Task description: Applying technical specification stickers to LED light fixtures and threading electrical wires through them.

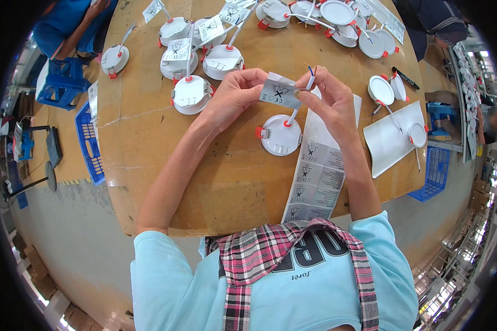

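A silver printed label (279,95) is stretched between my two hands above the table. Its left end is pinched between the thumb and fingers of my left hand (229,102). My right hand (334,105) grips a white cable (310,83) beside the label's right end, with its thumb at the label's edge. Blue and brown wire ends stick out above those fingers. The cable runs down to a round white downlight (281,139) with red-tipped spring clips, lying back side up below my hands. A strip of silver labels (317,176) lies under my right forearm.
Several downlights (190,95) with labels on their cables stand at the far left. More downlights (337,14) are heaped at the far right. A white sheet (389,140), a black marker (406,78) and blue crates (88,143) are around. Another person (72,27) sits at the far left.
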The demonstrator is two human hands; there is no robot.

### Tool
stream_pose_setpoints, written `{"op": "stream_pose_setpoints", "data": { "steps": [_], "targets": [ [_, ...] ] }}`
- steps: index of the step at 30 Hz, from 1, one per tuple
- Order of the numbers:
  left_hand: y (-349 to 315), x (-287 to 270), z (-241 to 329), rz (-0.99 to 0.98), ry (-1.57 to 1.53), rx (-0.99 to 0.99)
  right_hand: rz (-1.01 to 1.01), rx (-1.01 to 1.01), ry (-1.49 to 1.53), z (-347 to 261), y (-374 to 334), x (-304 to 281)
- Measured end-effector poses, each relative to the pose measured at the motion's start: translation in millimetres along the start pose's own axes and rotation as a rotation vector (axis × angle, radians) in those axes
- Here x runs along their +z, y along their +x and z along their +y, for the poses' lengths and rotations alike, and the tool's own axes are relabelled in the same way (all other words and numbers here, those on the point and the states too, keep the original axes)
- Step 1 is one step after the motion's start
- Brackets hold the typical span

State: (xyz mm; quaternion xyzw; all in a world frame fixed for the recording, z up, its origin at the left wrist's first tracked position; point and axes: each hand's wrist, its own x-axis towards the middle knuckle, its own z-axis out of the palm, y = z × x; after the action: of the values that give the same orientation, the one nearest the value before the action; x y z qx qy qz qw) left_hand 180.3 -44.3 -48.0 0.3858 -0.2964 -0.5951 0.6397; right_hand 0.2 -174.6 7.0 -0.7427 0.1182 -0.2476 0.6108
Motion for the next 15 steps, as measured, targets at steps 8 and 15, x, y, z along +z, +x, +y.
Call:
{"op": "stream_pose_setpoints", "data": {
  "steps": [8, 15],
  "targets": [
    [-1.8, 6.5, 5.6, 0.035, 0.050, 0.049, 0.023, 0.039, 0.029, 0.6, 0.6, -1.5],
    [-3.4, 11.3, 10.3, 0.054, 0.110, 0.095, 0.034, 0.039, 0.080, 0.6, 0.4, -2.0]
  ]
}}
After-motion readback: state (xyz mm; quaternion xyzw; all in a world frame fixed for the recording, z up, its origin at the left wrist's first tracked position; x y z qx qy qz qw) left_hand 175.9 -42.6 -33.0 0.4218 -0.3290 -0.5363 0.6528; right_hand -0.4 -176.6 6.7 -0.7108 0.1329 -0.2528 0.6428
